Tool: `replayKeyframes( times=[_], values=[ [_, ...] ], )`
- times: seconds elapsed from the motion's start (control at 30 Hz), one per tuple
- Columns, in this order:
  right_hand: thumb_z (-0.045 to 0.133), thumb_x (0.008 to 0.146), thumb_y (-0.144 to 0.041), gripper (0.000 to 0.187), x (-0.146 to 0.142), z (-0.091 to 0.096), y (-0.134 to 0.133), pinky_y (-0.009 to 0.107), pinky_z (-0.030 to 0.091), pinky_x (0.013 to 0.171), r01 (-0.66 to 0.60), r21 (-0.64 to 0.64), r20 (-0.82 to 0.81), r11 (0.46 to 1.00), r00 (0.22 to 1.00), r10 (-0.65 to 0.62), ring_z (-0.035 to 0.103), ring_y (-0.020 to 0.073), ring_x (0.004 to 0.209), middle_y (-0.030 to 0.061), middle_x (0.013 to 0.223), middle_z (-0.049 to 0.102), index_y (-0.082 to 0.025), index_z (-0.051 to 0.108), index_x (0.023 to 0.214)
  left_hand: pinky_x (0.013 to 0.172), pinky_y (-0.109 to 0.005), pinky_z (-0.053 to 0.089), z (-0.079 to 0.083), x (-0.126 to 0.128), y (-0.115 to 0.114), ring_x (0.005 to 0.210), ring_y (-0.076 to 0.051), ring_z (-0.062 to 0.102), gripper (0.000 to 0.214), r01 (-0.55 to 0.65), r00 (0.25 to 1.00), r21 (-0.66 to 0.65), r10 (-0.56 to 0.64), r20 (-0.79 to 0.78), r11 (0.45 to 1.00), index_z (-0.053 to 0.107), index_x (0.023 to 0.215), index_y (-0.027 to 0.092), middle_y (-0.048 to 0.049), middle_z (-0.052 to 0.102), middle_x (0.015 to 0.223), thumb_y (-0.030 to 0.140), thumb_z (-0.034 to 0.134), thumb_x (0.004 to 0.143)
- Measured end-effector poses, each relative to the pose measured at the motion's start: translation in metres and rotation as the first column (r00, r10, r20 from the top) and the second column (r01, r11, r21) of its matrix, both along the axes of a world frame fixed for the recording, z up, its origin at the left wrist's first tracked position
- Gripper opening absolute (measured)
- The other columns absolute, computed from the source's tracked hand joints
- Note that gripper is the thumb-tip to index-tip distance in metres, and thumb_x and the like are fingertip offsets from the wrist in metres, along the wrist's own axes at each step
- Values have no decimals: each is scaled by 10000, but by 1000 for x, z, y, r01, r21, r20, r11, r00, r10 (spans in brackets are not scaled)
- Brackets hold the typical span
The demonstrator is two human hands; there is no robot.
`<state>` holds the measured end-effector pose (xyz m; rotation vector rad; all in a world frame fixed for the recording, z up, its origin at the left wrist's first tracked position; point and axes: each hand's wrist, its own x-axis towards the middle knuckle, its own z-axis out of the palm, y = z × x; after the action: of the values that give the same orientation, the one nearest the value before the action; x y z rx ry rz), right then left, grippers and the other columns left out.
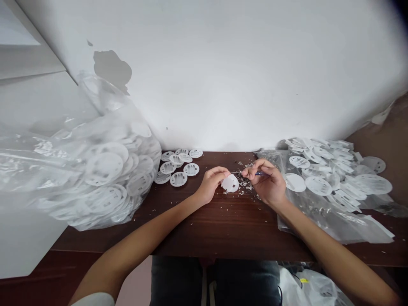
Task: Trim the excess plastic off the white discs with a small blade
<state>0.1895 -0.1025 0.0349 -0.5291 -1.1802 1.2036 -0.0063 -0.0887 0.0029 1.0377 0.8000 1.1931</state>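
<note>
Between the thumb and fingers of my left hand (213,182) is a round white plastic disc (230,184) with a small square hole near its right side. My right hand (268,182) is closed round a thin tool with a blue handle (260,173). Its narrow metal shaft reaches left to the disc's upper edge; the kind of tip cannot be made out. Under and beside the disc, small white plastic scraps (245,184) are scattered on the dark wooden table (223,229).
Several slotted discs (179,179) lie left of my hands. A large clear bag (108,182) full of discs stands at the far left. On the right, more discs (318,185) are heaped on a plastic bag (321,216). A white wall (223,76) rises behind the table.
</note>
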Motion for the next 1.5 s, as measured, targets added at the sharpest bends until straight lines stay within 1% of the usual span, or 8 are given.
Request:
replayKeyframes(
  times=[0.1, 0.3, 0.47, 0.63, 0.87, 1.1, 1.33, 1.5],
  values=[
    [538, 893, -325, 145, 0, -1, 1, 440, 546, 812, -5, -6, -26, 1000, 1000, 5, 708, 262, 801, 16, 624, 615, -245, 651, 849, 645, -248, 422, 1, 0, -1, 685, -116, 554, 211, 2, 1000, 12, -2, 0, 1000, 748, 848, 175, -15, 678, 809, 350, 809, 748],
    [512, 905, -393, 173, 2, -5, 3, 452, 554, 828, 29, -5, 48, 1000, 998, -29, 704, 264, 806, 6, 621, 594, -267, 616, 851, 675, -250, 437, 1, 0, -2, 726, -134, 582, 225, 21, 1000, 22, -21, -14, 1000, 756, 867, 170, -30, 700, 838, 361, 809, 761],
    [515, 897, -376, 168, 2, -4, 4, 437, 554, 812, 17, -19, 21, 1000, 1000, -17, 701, 258, 791, 8, 615, 589, -264, 625, 838, 683, -249, 435, 0, 0, -3, 722, -129, 581, 205, 19, 1000, 30, -18, -25, 999, 761, 865, 178, -26, 707, 842, 358, 800, 775],
    [508, 910, -399, 178, 2, -2, 3, 449, 557, 804, 22, -2, 52, 1000, 998, -22, 699, 263, 777, 0, 609, 575, -272, 613, 843, 688, -256, 440, 0, 0, -2, 729, -138, 589, 205, 13, 999, 30, -12, -34, 999, 762, 853, 177, -26, 701, 826, 360, 801, 768],
    [513, 894, -351, 173, -1, -3, 2, 464, 543, 855, -9, -22, -3, 1000, 1000, 9, 701, 270, 826, 19, 626, 598, -256, 645, 835, 704, -262, 453, 0, 0, -2, 750, -145, 604, 223, 17, 1000, 22, -16, -21, 1000, 759, 862, 170, -35, 710, 851, 365, 808, 767],
    [521, 874, -374, 163, -1, 0, 1, 462, 545, 793, 15, -35, 14, 999, 1000, -14, 692, 283, 792, 19, 596, 565, -257, 618, 814, 696, -259, 446, 1, 0, -3, 737, -139, 594, 231, 8, 1000, 23, -7, -27, 1000, 749, 858, 172, -31, 706, 842, 375, 805, 762],
    [472, 916, -423, 186, 1, -2, 4, 443, 540, 752, 75, 44, 83, 996, 993, -78, 675, 275, 772, 7, 606, 546, -281, 574, 850, 620, -259, 427, 2, -1, -1, 670, -128, 560, 290, 4, 1000, 23, -5, 28, 1000, 690, 790, 174, -15, 646, 775, 444, 795, 764],
    [491, 905, -366, 159, 3, -4, 8, 431, 539, 767, 53, -15, -19, 998, 998, -54, 675, 258, 769, 5, 614, 560, -272, 600, 835, 514, -258, 364, 1, -2, -2, 530, -105, 487, 323, 36, 999, 1, -36, -27, 999, 657, 772, 175, 18, 560, 640, 469, 790, 794]
  ],
)
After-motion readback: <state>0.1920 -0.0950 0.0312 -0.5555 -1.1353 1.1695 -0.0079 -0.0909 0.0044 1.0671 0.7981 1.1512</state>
